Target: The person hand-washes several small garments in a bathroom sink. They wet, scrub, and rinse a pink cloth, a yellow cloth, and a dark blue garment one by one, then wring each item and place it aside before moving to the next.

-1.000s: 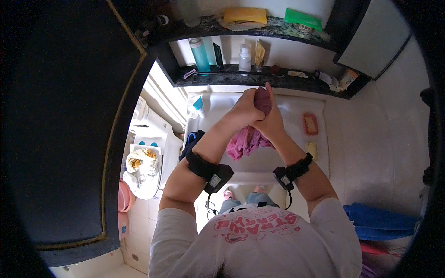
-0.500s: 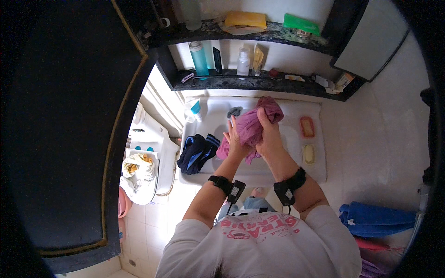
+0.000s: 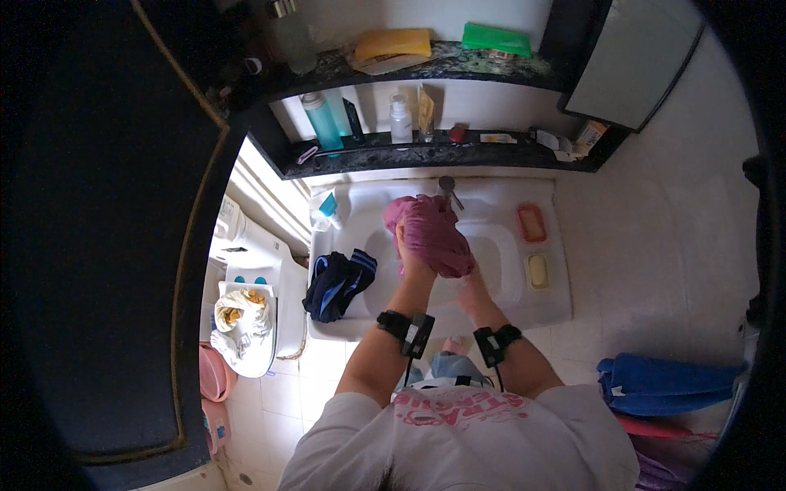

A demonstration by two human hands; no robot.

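A bunched magenta cloth (image 3: 427, 229) is held over the white washbasin (image 3: 499, 303), just below the tap (image 3: 447, 191). My left hand (image 3: 411, 260) grips the cloth from its left side, fingers partly wrapped in the fabric. My right hand (image 3: 470, 288) holds the cloth's lower right end; most of that hand is hidden under it. Both wrists wear black bands.
A dark blue garment (image 3: 337, 282) lies on the basin's left rim. Two soap bars (image 3: 534, 245) sit on the right rim. Bottles (image 3: 323, 121) line the dark shelf behind. A toilet (image 3: 241, 323) holding pale cloth stands left; a blue folded cloth (image 3: 663, 383) lies right.
The cloth and both hands have come down from near the shelf toward the basin bowl, and the fabric is now more tightly bunched between the hands.
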